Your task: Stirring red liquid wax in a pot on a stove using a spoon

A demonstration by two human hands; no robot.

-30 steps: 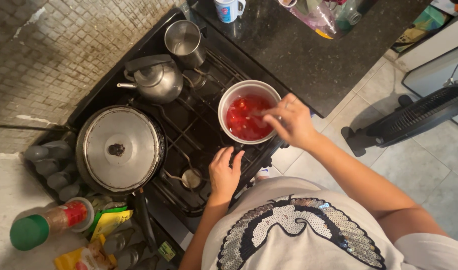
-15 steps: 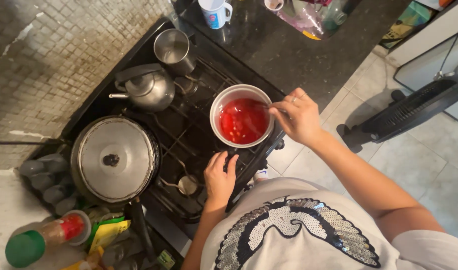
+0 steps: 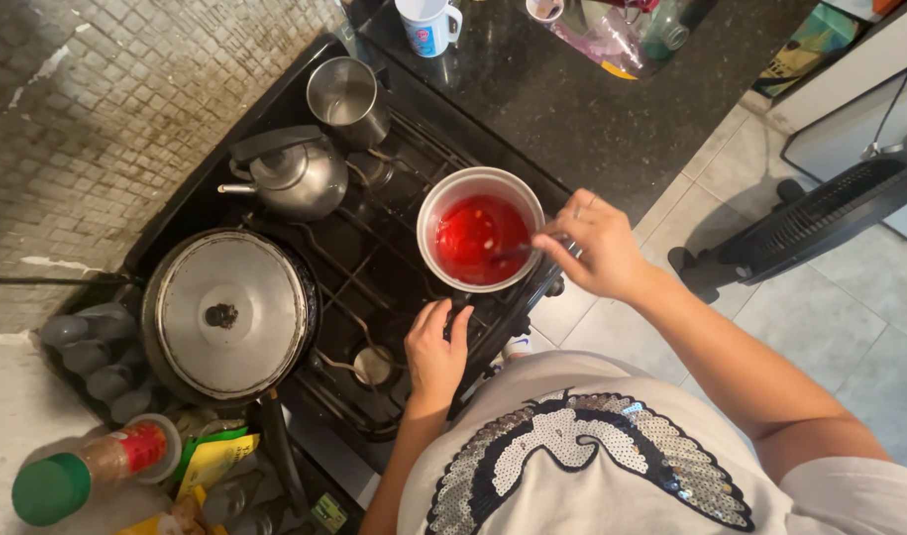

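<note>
Your right hand (image 3: pixel 594 246) sits at the near rim of the small pot (image 3: pixel 481 241) on the black stove (image 3: pixel 374 267), its fingers pinched around a thin dark utensil (image 3: pixel 513 252) whose end dips into the red liquid inside; the utensil is too slim and shadowed to say what kind it is. Your left hand (image 3: pixel 435 347) rests on the stove's front edge just below that pot, fingers curled around what seems to be the pot's dark handle, though the grip itself is mostly hidden. The pot stands on the front right burner, upright. To its left lies a large lidded pan (image 3: pixel 230 315), and behind that a metal kettle (image 3: pixel 293 176) with a steel cup (image 3: pixel 346 97) beyond it. A white mug (image 3: pixel 428 25) stands on the dark desk (image 3: pixel 572 109) past the stove. At the lower left corner lies a green-capped bottle (image 3: pixel 82 474), near some yellow packets (image 3: pixel 213 464).
</note>
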